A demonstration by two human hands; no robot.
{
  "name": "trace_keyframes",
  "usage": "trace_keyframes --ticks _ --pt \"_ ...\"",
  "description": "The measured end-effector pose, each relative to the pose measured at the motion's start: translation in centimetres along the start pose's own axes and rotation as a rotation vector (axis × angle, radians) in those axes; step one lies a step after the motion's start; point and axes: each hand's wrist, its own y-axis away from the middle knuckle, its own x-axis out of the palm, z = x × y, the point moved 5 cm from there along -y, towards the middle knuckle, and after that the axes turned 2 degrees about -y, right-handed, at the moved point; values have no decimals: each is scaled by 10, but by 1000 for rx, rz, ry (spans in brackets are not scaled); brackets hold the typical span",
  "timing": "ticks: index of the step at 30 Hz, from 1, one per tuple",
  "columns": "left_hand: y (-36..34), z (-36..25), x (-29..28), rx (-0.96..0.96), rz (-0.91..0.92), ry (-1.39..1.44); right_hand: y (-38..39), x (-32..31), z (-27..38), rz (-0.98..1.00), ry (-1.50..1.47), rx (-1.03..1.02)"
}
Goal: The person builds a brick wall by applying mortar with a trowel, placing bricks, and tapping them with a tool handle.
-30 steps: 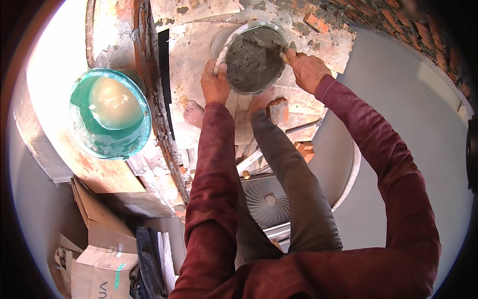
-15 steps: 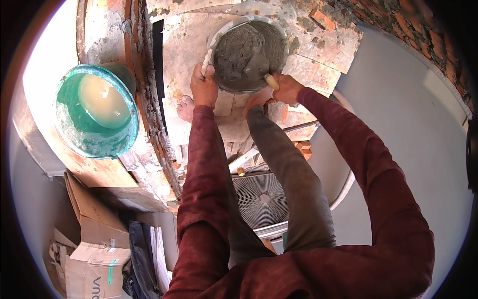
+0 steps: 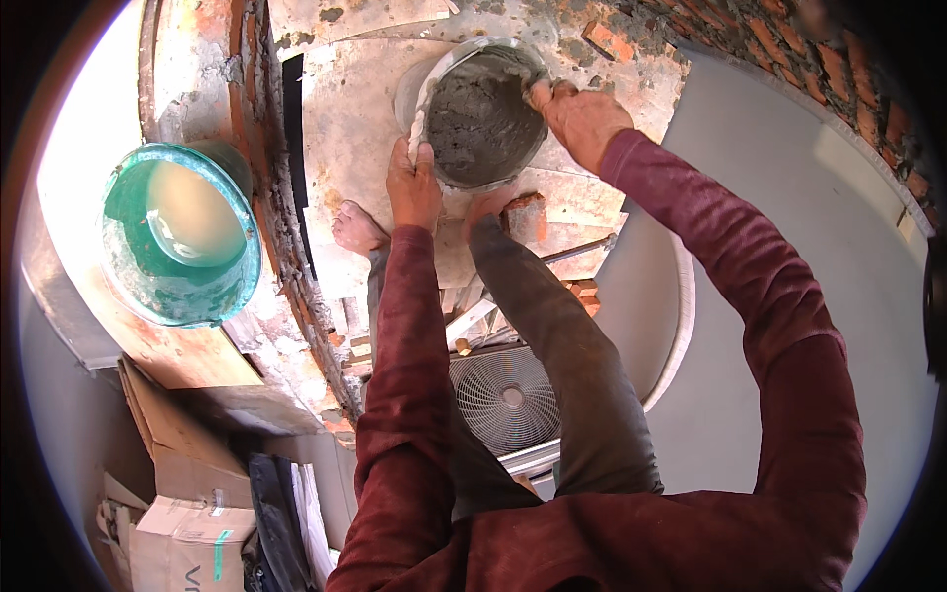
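Observation:
A round bucket (image 3: 483,42) of wet grey mortar (image 3: 475,118) stands tilted on worn, mortar-splashed boards (image 3: 355,109). My left hand (image 3: 413,187) is closed on the near left of its rim, by a pale rope-like handle (image 3: 420,113). At the right side of the rim my right hand (image 3: 584,120) is closed around a wooden-handled tool. Fingers cover most of that handle now, and its working end is hidden, so its exact kind does not show. Both my bare feet rest on the boards just below the bucket.
Left stands a green bucket (image 3: 118,266) holding cloudy water, beside a rough brick edge (image 3: 296,266). Brick pieces (image 3: 609,41) lie on the boards. Below me are a fan grille (image 3: 508,395) and a pale hose (image 3: 683,326). Cardboard (image 3: 192,523) fills the lower left; a brick wall (image 3: 838,69) rises upper right.
My right hand has moved up and right, from the bucket's near rim to its right side. The bucket now leans more, with my left hand still on its rim. The view has shifted slightly.

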Motion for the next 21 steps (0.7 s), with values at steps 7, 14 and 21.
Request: trace_keyframes --ticks 7,14,21 --pt "5 -4 1 97 -14 -145 -37 70 -15 422 -254 -87" --pt "-12 41 -29 -16 0 56 -27 82 13 594 -646 -30" --pt "-11 55 -37 -150 -32 227 -29 121 48 577 -1116 -66"
